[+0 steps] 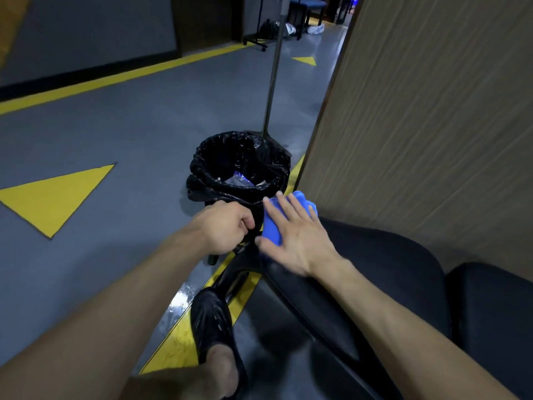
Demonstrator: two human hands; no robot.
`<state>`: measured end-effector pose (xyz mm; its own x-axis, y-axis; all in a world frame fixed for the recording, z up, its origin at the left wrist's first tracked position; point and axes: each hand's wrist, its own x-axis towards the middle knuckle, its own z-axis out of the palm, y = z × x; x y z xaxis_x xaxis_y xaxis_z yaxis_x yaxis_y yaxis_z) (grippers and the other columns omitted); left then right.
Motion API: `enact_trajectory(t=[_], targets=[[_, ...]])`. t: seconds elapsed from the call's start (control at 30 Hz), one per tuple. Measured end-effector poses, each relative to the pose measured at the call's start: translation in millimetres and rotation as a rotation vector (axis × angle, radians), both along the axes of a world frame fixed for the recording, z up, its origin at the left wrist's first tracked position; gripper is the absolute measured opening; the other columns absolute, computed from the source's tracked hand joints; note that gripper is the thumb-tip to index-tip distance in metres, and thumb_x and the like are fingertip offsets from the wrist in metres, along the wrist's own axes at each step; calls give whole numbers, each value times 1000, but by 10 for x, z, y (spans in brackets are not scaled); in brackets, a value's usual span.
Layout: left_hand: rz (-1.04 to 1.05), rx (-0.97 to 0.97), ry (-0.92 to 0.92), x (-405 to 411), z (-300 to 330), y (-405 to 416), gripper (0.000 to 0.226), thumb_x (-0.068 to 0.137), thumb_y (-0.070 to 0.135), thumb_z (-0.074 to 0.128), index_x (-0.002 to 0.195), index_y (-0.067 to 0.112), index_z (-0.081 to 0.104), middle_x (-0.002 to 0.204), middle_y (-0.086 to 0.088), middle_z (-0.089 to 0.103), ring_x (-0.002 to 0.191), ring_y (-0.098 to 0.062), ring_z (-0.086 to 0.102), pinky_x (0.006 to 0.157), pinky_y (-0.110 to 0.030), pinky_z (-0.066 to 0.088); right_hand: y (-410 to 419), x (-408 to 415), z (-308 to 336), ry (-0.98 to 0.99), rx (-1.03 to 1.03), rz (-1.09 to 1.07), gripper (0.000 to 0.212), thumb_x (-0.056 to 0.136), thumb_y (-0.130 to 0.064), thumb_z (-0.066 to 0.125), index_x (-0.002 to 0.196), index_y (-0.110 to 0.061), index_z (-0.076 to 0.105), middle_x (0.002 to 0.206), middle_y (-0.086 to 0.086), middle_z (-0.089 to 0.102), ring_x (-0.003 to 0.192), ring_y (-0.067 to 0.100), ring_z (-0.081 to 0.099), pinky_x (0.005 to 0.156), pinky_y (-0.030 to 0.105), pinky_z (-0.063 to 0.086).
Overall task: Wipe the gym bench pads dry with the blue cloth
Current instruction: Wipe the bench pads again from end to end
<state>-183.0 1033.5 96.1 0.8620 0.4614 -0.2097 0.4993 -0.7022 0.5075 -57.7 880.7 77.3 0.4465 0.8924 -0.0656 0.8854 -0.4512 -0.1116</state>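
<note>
grey floor [144, 125], right hand [297, 235] flat on blue cloth [274, 226], left hand [225, 226] fingers curled on hidden black part

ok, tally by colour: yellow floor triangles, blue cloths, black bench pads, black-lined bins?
Yellow floor triangles: 2, near and far
Blue cloth: 1, under the right hand
Black bench pads: 2, near pad and second pad
Black-lined bin: 1
Total: 6
</note>
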Motion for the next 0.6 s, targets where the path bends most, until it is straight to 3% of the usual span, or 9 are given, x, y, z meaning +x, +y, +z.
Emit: enact_trajectory(t=[0.1, 0.23, 0.33, 0.4, 0.47, 0.53, 0.6], targets=[[54, -14, -25, 9, 21, 41, 41, 89, 13, 42, 109, 32, 72, 107, 4, 75, 100, -20, 69, 94, -38, 56, 258, -28, 12, -15, -66, -83, 77, 88, -66, 34, 157, -31, 23, 168, 4, 9, 154, 22, -3, 122, 54, 0], [67, -25, -70, 64, 16, 28, 42, 83, 15, 40, 101, 32, 74, 98, 4, 77, 96, -18, 71, 95, -36, 55, -333, -624, -65, -108, 89, 157, 80, 80, -54, 43, 154, -27, 32, 167, 5, 14, 154, 25, 4, 122, 55, 8], [44, -42, -75, 119, 3, -29, 42, 84, 11, 42, 102, 31, 75, 96, 5, 78, 94, -15, 71, 92, -35, 57, -713, -672, -164, -124, 117, 266, 83, 77, -50, 50, 155, -29, 29, 167, -1, 11, 155, 21, 2, 124, 49, 5], [32, -25, -88, 125, -8, -63, 42, 84, 9, 43, 101, 33, 73, 92, 8, 77, 93, -15, 71, 90, -36, 58, -597, -422, -131, -62, 159, 217, 84, 75, -54, 48, 155, -31, 31, 166, -2, 19, 154, 19, 8, 124, 46, 11], [42, -10, -121, 112, -7, -74, 43, 88, 9, 42, 109, 33, 71, 102, 7, 77, 98, -18, 70, 94, -36, 55, -319, -139, -28, 35, 162, 72, 86, 74, -62, 36, 155, -31, 32, 165, -2, 21, 154, 19, 11, 123, 46, 14], [57, -10, -144, 96, 21, -89, 43, 91, 7, 42, 113, 29, 72, 109, 5, 75, 100, -19, 70, 97, -36, 54, -66, 43, 26, 69, 111, -72, 86, 77, -68, 28, 155, -33, 29, 166, -3, 17, 154, 17, 6, 123, 46, 10], [55, -21, -157, 120, 51, -122, 43, 92, 5, 42, 113, 27, 72, 109, 5, 75, 98, -18, 71, 96, -36, 54, -3, 57, 8, 60, 115, -104, 79, 83, -68, 31, 154, -36, 29, 166, -4, 16, 153, 16, 3, 124, 46, 7]])
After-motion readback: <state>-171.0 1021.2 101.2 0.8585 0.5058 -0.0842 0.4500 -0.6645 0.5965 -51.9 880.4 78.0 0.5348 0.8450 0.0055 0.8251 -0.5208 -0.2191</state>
